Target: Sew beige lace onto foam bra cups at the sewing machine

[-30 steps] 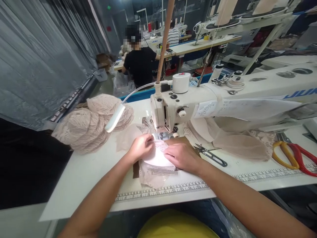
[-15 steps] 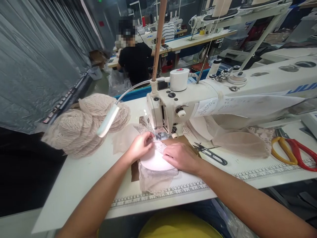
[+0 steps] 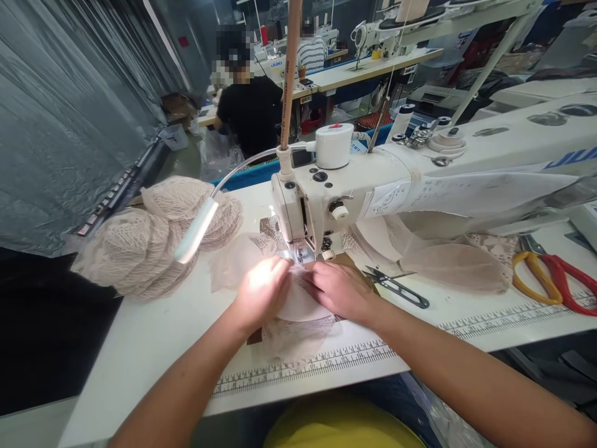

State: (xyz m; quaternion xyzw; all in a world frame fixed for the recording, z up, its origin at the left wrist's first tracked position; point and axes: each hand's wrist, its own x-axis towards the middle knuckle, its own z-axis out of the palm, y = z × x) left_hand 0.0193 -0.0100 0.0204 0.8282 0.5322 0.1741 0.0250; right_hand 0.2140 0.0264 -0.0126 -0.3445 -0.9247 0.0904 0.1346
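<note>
Under the needle of the white sewing machine [image 3: 305, 211] lies a beige lace and mesh piece [image 3: 298, 336] with a pale rounded cup pad [image 3: 301, 305] on it. My left hand [image 3: 263, 289] is closed on the left edge of this lace piece, thumb and fingers together close to the presser foot [image 3: 304, 254]. On the other side my right hand [image 3: 342, 289] grips the lace piece with bent fingers, its fingertips just right of the foot. Both hands hide much of the fabric between them. A mesh part [image 3: 237, 258] spreads out to the left, behind my left hand.
Stacked lace cups [image 3: 140, 249] sit at left, below a bent lamp [image 3: 198, 230]. Thread snips [image 3: 398, 289], mesh pieces [image 3: 457, 267] and red-yellow scissors [image 3: 553, 280] lie right. A printed ruler [image 3: 345, 361] runs along the table's front edge. A co-worker [image 3: 249, 112] sits ahead.
My right hand has slid up and left toward the presser foot. My left hand has turned and closed further over the fabric, so less of the cup pad shows.
</note>
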